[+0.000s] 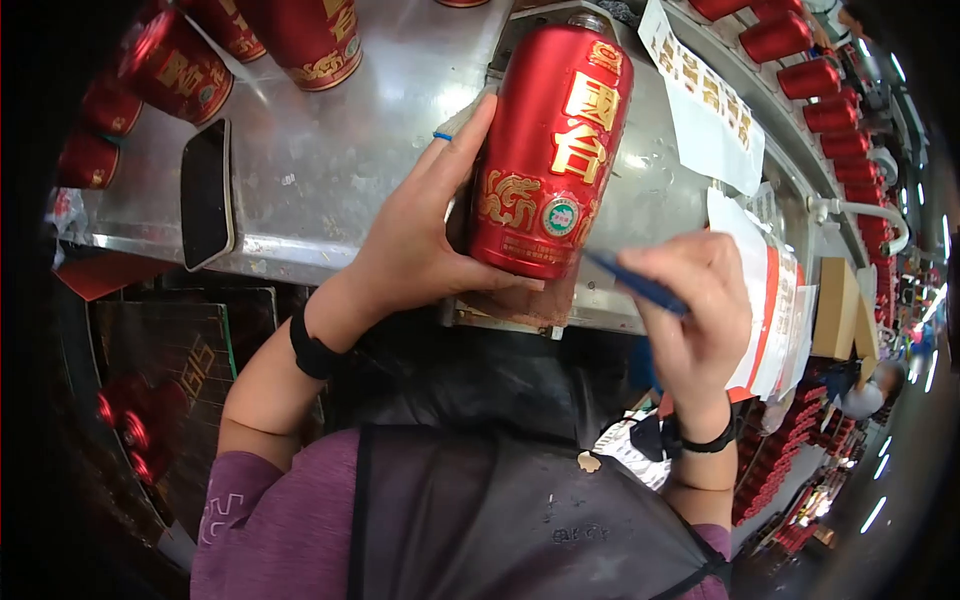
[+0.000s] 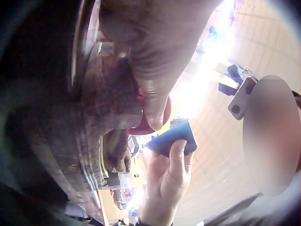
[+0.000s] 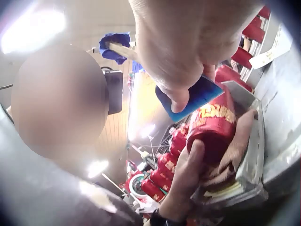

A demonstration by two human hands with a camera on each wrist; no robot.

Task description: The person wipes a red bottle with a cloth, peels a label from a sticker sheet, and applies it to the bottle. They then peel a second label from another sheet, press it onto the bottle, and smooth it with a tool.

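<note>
A red bottle (image 1: 550, 150) with gold characters and a green-and-white round seal lies tilted in a holder at the bench edge, its neck away from the person. My left hand (image 1: 415, 225) grips it from the left, thumb by the base and fingers along the side. A flat blue scraper (image 1: 640, 283) with a straight edge is pinched in my right hand (image 1: 705, 300), close to the bottle's lower right side. The right wrist view shows the scraper blade (image 3: 202, 100) overlapping the bottle (image 3: 214, 120). Brown cloth (image 3: 242, 146) lies under the bottle.
More red bottles (image 1: 175, 65) stand at the bench's upper left, near a phone (image 1: 207, 195). Printed sheets (image 1: 705, 105) lie to the right. Beyond them, a curved line carries a row of red bottles (image 1: 830, 115). A cardboard box (image 1: 838, 308) stands at the right.
</note>
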